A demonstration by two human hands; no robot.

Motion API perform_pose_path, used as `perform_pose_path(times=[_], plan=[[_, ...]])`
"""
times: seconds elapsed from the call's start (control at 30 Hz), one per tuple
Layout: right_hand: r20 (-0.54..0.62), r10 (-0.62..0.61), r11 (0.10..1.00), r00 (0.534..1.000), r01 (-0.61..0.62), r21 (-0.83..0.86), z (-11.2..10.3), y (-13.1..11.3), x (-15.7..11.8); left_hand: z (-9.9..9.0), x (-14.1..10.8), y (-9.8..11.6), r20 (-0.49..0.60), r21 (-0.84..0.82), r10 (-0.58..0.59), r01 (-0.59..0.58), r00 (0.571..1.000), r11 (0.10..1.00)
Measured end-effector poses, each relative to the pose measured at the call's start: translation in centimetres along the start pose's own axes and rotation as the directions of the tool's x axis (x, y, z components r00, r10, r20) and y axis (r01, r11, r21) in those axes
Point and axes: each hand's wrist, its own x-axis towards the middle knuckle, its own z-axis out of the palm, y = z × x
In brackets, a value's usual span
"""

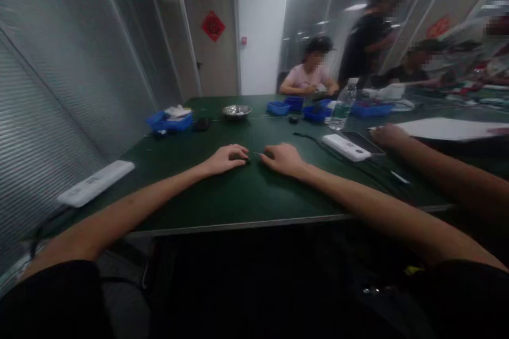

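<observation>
Both my hands rest on the green table (222,198), near its middle. My left hand (227,160) has its fingers curled, with a small dark thing (247,160) at the fingertips. Facing it, a short gap away, my right hand (284,159) is curled with thumb and fingers close together. A thin pale line, perhaps a wire, shows between the two hands. What either hand holds is too small and blurred to name. Beyond them stands a shiny metal bowl (237,112).
Blue trays (170,123) sit at the back left and back centre. A water bottle (344,106), a white power strip (345,147) and a phone (362,143) lie to the right, beside another person's arm (445,169). Another strip (96,183) is left. People are behind.
</observation>
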Motion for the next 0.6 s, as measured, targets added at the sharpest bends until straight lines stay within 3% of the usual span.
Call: perform_pose_path(times=[0.33, 0.47, 0.6], plan=[[0.045, -0.013, 0.999, 0.999, 0.011, 0.045, -0.7, -0.1, -0.3, 0.0, 0.0, 0.9, 0.028, 0.137, 0.073, -0.076, 0.997, 0.988], [0.052, -0.025, 0.998, 0.998, 0.022, 0.062, -1.0, -0.2, -0.4, -1.8, 0.1, -2.1, -0.042, 0.175, 0.023, -0.015, 0.999, 0.984], [0.061, -0.044, 0.996, 0.997, 0.039, 0.080, -1.2, -0.3, -0.4, -5.2, -1.0, -7.5, -0.193, 0.285, -0.123, 0.176, 0.973, 0.942]])
